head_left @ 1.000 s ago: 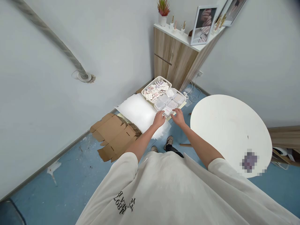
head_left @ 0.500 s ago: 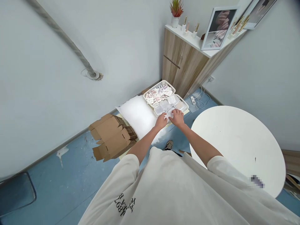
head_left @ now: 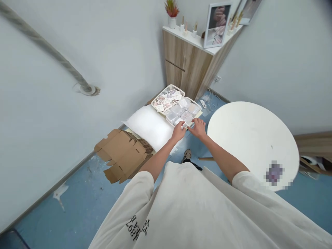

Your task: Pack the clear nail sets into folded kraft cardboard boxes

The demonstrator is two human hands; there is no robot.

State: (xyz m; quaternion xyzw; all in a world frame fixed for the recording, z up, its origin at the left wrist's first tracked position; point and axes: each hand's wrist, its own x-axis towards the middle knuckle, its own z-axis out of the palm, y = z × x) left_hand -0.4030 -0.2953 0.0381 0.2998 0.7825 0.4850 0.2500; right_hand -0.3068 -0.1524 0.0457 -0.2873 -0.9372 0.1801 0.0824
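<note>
My left hand (head_left: 178, 131) is at the near edge of a white plastic basket (head_left: 199, 113), its fingers curled in a pinch. Close on its right, my right hand (head_left: 198, 128) has its fingers bent and its thumb towards the left hand. Something pale and clear shows between the fingertips, too small to make out. Several clear plastic packets (head_left: 177, 110) lie in rows in this basket. Right behind it, a second white basket (head_left: 169, 87) holds a heap of small printed cards (head_left: 166, 101).
A white foam sheet (head_left: 147, 122) lies left of the baskets, beside stacked flat brown cardboard boxes (head_left: 124, 150). A round white table (head_left: 249, 138) stands at my right. Behind are a wooden cabinet (head_left: 186, 55) and a power strip (head_left: 203, 103) with cables on the blue floor.
My view has turned to the right. Both hands have drawn back from over the packets to the basket's near edge, with a small gap between them.
</note>
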